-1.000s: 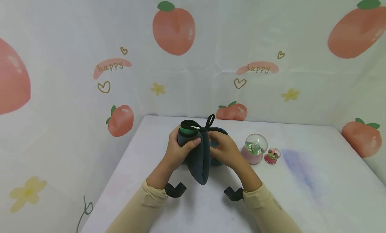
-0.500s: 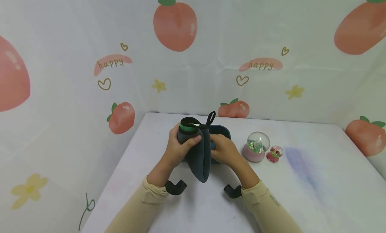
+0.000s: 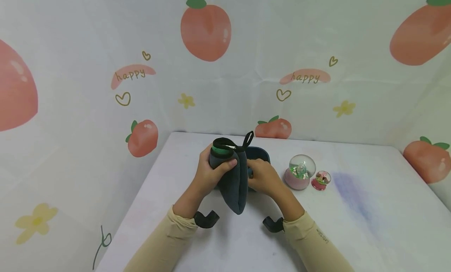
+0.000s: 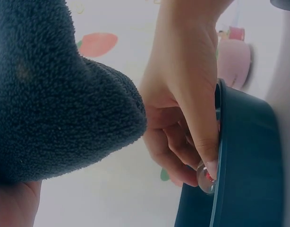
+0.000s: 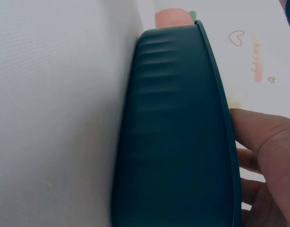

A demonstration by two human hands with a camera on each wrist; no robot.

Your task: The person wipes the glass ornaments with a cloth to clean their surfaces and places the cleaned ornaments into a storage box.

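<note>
My left hand (image 3: pixel 207 174) grips a folded dark blue-grey towel (image 3: pixel 230 186) with black edging and a hanging loop, thumb across its front. Something green shows inside the fold at the top. Behind the towel stands a dark teal plastic basin (image 3: pixel 260 151), partly hidden. My right hand (image 3: pixel 264 176) reaches down at the basin's near side. In the left wrist view, its thumb and fingers pinch a small clear snow globe (image 4: pixel 206 181) with red inside, at the basin's rim. The right wrist view shows the basin's outer wall (image 5: pixel 178 127) and the thumb at its rim.
Right of the basin, a larger snow globe (image 3: pixel 299 174) with a pink base stands on the white table (image 3: pixel 387 209). Beside it is a small snow globe (image 3: pixel 320 181) with a red base. A fruit-print sheet (image 3: pixel 232 96) hangs behind the table.
My right hand has moved down a little toward the basin, its fingers going lower behind the towel. The left hand keeps its hold on the towel. The head view has shifted slightly.
</note>
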